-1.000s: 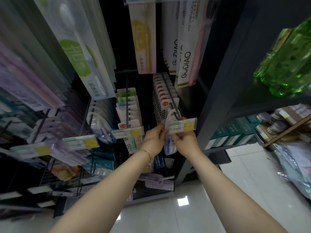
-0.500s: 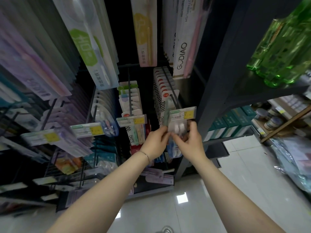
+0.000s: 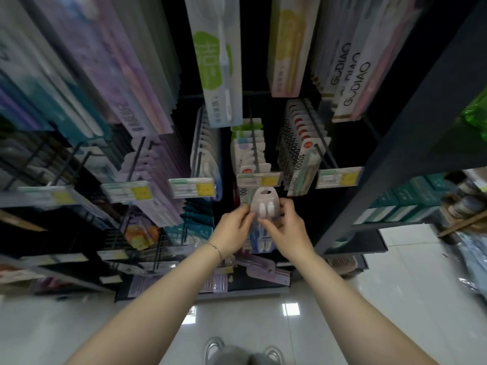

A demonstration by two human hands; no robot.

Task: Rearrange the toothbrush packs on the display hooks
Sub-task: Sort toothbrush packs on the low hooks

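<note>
A pale toothbrush pack [image 3: 264, 204] with a rounded top and a hang hole is off the hooks, held just under the price tag [image 3: 259, 179] of the middle hook. My left hand [image 3: 233, 229] pinches its left edge and my right hand [image 3: 283, 229] pinches its right edge. The pack's lower part is hidden behind my fingers. Right of it hangs a row of red-dot packs [image 3: 303, 151] on a hook with its own price tag [image 3: 339, 177]. The middle hook carries a row of white and green packs [image 3: 249, 148].
Long toothbrush boxes [image 3: 218, 61] hang overhead, with GUDIAO boxes [image 3: 347, 75] at the upper right. More hooks with tagged packs [image 3: 147, 169] fill the left. A dark shelf upright [image 3: 395, 143] stands close on the right, with teal boxes [image 3: 403, 196] beyond it. Glossy white floor tiles [image 3: 395, 299] lie below.
The pack has come off the right-hand hook and moved left and down with both hands; it now sits below the middle hook's tag. The view has shifted right.
</note>
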